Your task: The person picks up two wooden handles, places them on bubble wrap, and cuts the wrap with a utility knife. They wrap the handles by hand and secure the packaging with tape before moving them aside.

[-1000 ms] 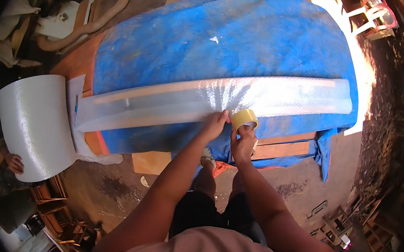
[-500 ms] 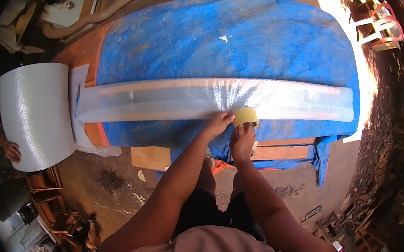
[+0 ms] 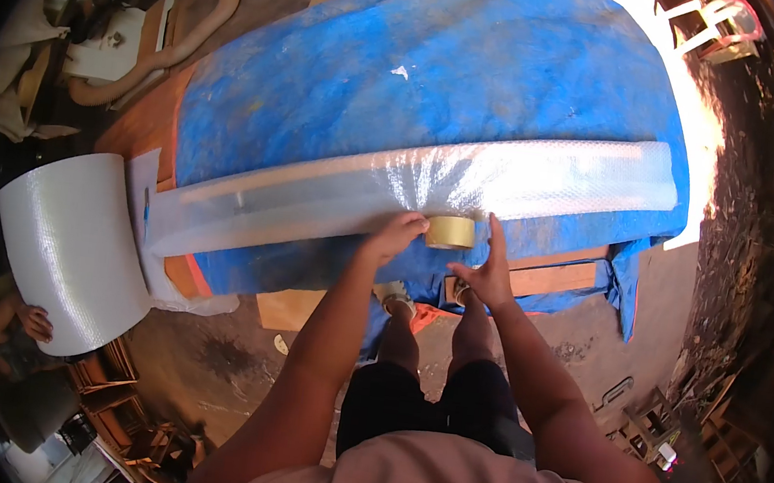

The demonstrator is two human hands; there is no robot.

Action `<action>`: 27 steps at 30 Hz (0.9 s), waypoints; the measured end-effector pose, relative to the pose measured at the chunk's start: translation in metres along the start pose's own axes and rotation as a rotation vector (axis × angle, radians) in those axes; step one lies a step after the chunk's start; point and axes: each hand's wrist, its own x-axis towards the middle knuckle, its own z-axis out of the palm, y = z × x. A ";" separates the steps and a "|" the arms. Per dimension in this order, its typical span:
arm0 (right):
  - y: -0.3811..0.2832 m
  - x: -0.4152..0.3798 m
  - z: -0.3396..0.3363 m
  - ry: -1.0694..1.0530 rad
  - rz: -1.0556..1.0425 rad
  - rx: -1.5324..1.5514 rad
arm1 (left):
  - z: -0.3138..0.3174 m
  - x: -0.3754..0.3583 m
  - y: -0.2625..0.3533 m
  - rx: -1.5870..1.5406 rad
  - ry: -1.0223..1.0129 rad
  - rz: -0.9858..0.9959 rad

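A long flat piece wrapped in bubble wrap [image 3: 566, 174] lies across the blue tarp. Along its near edge, around the middle, my left hand [image 3: 397, 237] is closed, its fingertips pinching the left side of a roll of yellowish packing tape [image 3: 450, 233]. The wrap is creased in a fan shape just above the roll. To the right of the tape, my right hand [image 3: 492, 273] is held apart from it, thumb and fingers spread and nothing in its grasp.
A blue tarp [image 3: 330, 73] covers the work surface. On the left stands a big roll of bubble wrap [image 3: 71, 253], with another person's hand [image 3: 36, 324] on it. A thick hose [image 3: 180, 51] curves at upper left. Wooden pieces [image 3: 555, 278] sit under the tarp's near edge.
My right hand has let go of the tape roll and opened, moving right and toward me. The roll stays at my left fingertips. The view has shifted slightly.
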 end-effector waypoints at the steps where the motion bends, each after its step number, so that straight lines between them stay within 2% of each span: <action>1: 0.002 0.004 -0.002 -0.130 -0.034 0.073 | -0.001 0.002 0.002 -0.017 -0.024 -0.009; 2: 0.014 0.004 0.002 -0.255 -0.018 0.159 | 0.000 0.003 0.002 -0.014 -0.026 -0.007; 5: 0.020 0.008 -0.007 -0.366 0.094 0.151 | 0.001 0.000 0.003 -0.057 -0.025 -0.030; 6: 0.019 0.007 -0.009 -0.373 -0.002 0.106 | 0.002 -0.002 0.004 -0.009 -0.020 -0.002; 7: 0.006 0.009 -0.014 -0.369 0.003 0.109 | 0.003 -0.003 0.004 0.038 -0.017 0.028; 9: -0.016 0.014 -0.022 -0.529 -0.057 0.029 | 0.004 -0.006 0.003 0.046 -0.002 0.040; 11: -0.015 0.012 -0.018 -0.557 0.022 0.016 | 0.003 -0.008 0.003 0.053 0.015 0.056; 13: -0.027 0.016 -0.021 -0.695 0.299 -0.112 | 0.004 -0.011 0.004 0.116 -0.011 0.070; 17: -0.020 0.017 -0.010 -0.770 0.250 -0.168 | -0.001 -0.008 -0.007 0.153 -0.036 0.150; 20: 0.008 0.017 0.005 -0.812 0.219 -0.041 | 0.000 -0.010 -0.008 0.128 -0.010 0.153; 22: 0.011 0.024 0.007 -0.907 0.680 0.456 | 0.005 -0.012 -0.007 0.149 0.003 0.208; 23: 0.012 0.025 0.007 -0.911 0.680 0.450 | 0.005 -0.013 -0.006 0.144 0.005 0.210; 25: -0.016 0.034 0.002 -0.944 0.937 0.631 | 0.005 -0.014 -0.002 0.141 -0.024 0.134; 27: -0.022 0.038 0.009 -0.896 0.992 0.668 | 0.004 -0.014 -0.001 0.148 -0.020 0.138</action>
